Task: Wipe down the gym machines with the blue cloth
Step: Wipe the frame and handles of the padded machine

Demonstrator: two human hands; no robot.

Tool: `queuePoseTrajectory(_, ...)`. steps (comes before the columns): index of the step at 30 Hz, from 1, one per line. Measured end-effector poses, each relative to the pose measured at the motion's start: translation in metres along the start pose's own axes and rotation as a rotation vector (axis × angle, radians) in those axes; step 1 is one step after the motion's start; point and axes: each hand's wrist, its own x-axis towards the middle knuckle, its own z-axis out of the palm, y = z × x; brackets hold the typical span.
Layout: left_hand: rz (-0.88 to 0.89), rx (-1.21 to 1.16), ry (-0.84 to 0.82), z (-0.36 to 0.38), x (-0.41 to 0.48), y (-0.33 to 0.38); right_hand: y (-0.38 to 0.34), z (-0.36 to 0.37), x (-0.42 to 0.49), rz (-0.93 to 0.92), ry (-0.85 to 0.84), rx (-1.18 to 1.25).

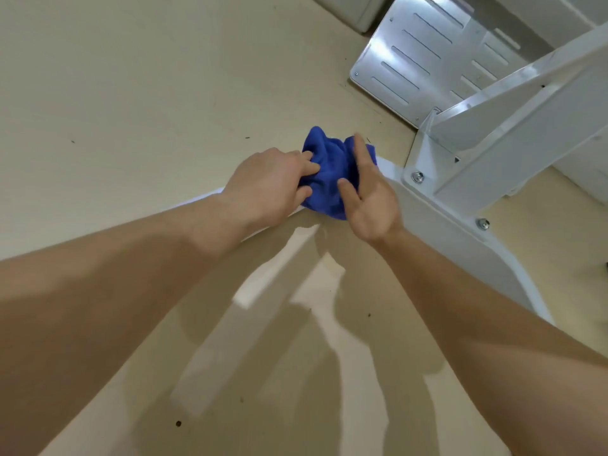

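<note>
Beige floor (131, 93). White machine frame (493, 149) at right, its low base bar (427, 212) running left across the floor. Slotted metal plate (418, 57) behind it. Left hand (266, 185): fingers curled, gripping the cloth (329, 169). Right hand (368, 199): fingers straight, pressed on the cloth's right side. Cloth bunched on the bar between both hands. Two bolts (418, 177) on the frame's foot.

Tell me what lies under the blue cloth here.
A white frame bar of the machine emerges from both sides of the blue cloth. The stretch directly beneath cannot be seen: the bunched cloth, the left hand and the right hand cover it.
</note>
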Motion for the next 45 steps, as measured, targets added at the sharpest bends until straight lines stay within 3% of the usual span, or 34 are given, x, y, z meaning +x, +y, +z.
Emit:
queuePoseTrajectory(2, -0.077, -0.167, 0.034, -0.009, 0.000, 0.002, -0.019, 0.017, -0.007, -0.107, -0.059, -0.007)
queuePoseTrajectory(6, -0.340, -0.521, 0.106, -0.027, -0.004, -0.004, -0.029, 0.032, -0.007, -0.121, -0.009, -0.225)
queuePoseTrajectory(10, -0.428, -0.486, 0.153, -0.031, -0.008, -0.008, -0.026, 0.034, 0.009, -0.280, 0.090, -0.335)
queuePoseTrajectory(13, -0.480, -0.395, 0.188, -0.033, -0.010, -0.008, 0.000, 0.015, 0.019, -0.159, 0.031, -0.391)
queuePoseTrajectory(18, -0.449, -0.254, 0.064, -0.033, -0.019, -0.016, 0.060, -0.030, 0.018, -0.135, 0.063, -0.572)
queuePoseTrajectory(22, -0.423, -0.179, -0.042, -0.033, -0.027, -0.018, 0.042, -0.013, 0.018, -0.084, 0.112, -0.515)
queuePoseTrajectory(26, -0.406, -0.140, -0.060, -0.030, -0.030, -0.018, 0.011, 0.014, 0.020, -0.366, -0.012, -0.541)
queuePoseTrajectory(30, -0.410, -0.121, -0.028, -0.025, -0.027, -0.013, 0.016, 0.001, 0.019, -0.427, -0.053, -0.627)
queuePoseTrajectory(35, -0.281, -0.098, -0.021, -0.015, -0.021, 0.001, 0.054, -0.041, 0.005, -0.260, -0.047, -0.781)
queuePoseTrajectory(38, -0.291, -0.108, -0.042, -0.016, -0.019, 0.002, 0.072, -0.041, -0.008, -0.468, 0.027, -0.863)
queuePoseTrajectory(41, -0.270, -0.111, -0.067, -0.016, -0.023, -0.002, 0.086, -0.036, -0.017, -0.625, -0.140, -1.107)
queuePoseTrajectory(45, -0.233, -0.120, -0.086, -0.014, -0.026, -0.011, 0.096, -0.046, -0.016, -0.606, -0.264, -1.367)
